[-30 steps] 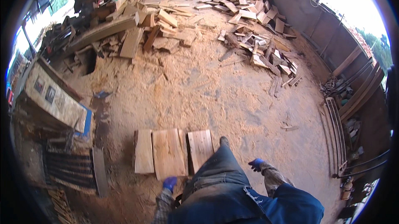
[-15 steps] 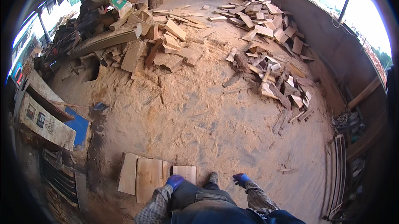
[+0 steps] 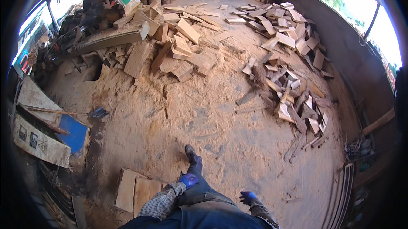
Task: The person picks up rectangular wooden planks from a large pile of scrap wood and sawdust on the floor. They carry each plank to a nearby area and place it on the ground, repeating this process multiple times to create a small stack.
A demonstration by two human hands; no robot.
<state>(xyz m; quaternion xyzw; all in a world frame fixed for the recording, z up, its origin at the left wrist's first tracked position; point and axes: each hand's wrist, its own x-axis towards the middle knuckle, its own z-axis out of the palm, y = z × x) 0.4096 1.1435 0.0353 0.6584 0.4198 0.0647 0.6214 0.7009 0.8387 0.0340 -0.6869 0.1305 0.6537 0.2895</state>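
My left hand (image 3: pixel 189 180), in a blue-purple glove, hangs beside my forward leg, close to the thigh. Its fingers are mostly hidden, and nothing shows in its grasp. My right hand (image 3: pixel 247 197), in a blue glove with dark fingers, is held out to my right above the sawdust-covered floor; its fingers are apart and hold nothing. Pale wooden boards (image 3: pixel 146 190) lie side by side at the lower left, partly covered by my left sleeve. One dark boot (image 3: pixel 190 152) is planted ahead of me.
Cut wood blocks (image 3: pixel 185 29) are heaped at the far left, near a long beam (image 3: pixel 112 37). Another block pile (image 3: pixel 293 31) and bark-edged offcuts (image 3: pixel 293 97) lie to the right, along a low wall (image 3: pixel 340 37). A pale machine panel (image 3: pixel 40 137) stands at left.
My left leg has swung forward. My view has shifted, with the floor boards sliding toward the lower left. Both hands stay low, the left slightly further forward along the leg.
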